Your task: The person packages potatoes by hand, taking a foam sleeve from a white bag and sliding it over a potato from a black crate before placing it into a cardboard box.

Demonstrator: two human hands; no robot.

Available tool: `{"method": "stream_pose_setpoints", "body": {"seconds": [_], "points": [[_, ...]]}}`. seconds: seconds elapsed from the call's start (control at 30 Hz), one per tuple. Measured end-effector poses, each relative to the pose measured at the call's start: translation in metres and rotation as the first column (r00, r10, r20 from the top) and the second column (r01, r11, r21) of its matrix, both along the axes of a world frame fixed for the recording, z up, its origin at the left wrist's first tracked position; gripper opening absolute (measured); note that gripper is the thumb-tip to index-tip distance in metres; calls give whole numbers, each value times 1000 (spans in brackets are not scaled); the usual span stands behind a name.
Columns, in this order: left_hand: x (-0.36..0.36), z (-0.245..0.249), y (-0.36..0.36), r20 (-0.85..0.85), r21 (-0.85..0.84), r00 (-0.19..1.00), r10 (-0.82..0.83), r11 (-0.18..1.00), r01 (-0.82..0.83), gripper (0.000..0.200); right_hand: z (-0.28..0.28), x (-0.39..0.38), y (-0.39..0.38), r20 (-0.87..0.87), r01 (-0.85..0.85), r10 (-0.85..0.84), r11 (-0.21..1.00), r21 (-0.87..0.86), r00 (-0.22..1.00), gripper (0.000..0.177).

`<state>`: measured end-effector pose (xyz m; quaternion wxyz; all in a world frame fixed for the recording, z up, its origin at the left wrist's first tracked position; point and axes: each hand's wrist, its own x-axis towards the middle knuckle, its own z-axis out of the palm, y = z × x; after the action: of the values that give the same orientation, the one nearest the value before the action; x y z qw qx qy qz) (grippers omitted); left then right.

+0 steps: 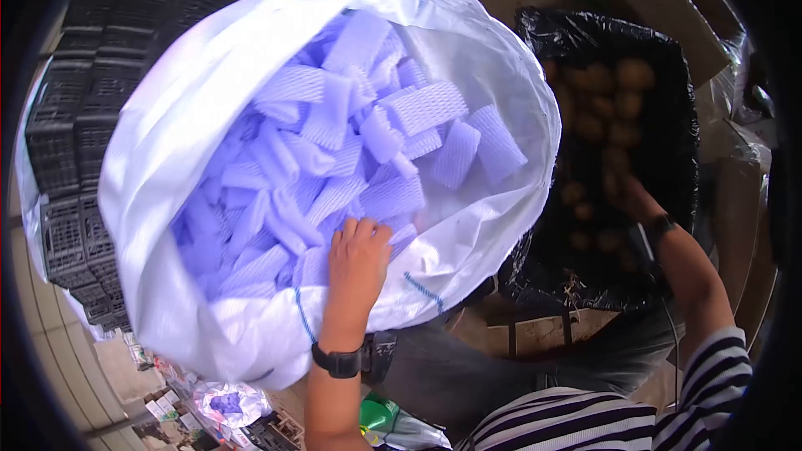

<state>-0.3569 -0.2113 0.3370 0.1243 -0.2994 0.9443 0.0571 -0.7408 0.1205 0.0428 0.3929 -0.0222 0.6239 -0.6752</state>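
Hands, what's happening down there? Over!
Left hand on purple foam nets, in white sack. Right hand among round brown things in black-lined container. Too dark to see right grip.

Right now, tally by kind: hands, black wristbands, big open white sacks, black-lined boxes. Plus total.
Hands: 2
Black wristbands: 2
Big open white sack: 1
Black-lined box: 1
Total: 6
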Motion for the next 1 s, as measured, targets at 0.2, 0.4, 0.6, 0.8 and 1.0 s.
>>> {"method": "stream_pose_setpoints", "body": {"seconds": [0.2, 0.4, 0.6, 0.8, 1.0], "points": [[-7, 28, 61, -672, 51, 726, 150, 986, -156, 31, 244, 128, -46, 280, -393, 456, 884, -255, 845, 54], [-23, 29, 148, -497, 864, 399, 770, 398, 309, 37, 292, 242, -51, 298, -362, 536, 799, -480, 790, 71], [-6, 17, 173, -554, 833, 376, 743, 489, 261, 36, 288, 258, -34, 308, -366, 596, 744, -559, 741, 66], [-6, -9, 178, -672, 683, 379, 636, 730, -12, 28, 286, 258, -16, 162, -480, 633, 708, -518, 757, 65], [-18, 6, 192, -796, -34, 605, 15, 997, -69, 25, 289, 269, 3, 340, -207, 587, 671, -713, 735, 70]]}}
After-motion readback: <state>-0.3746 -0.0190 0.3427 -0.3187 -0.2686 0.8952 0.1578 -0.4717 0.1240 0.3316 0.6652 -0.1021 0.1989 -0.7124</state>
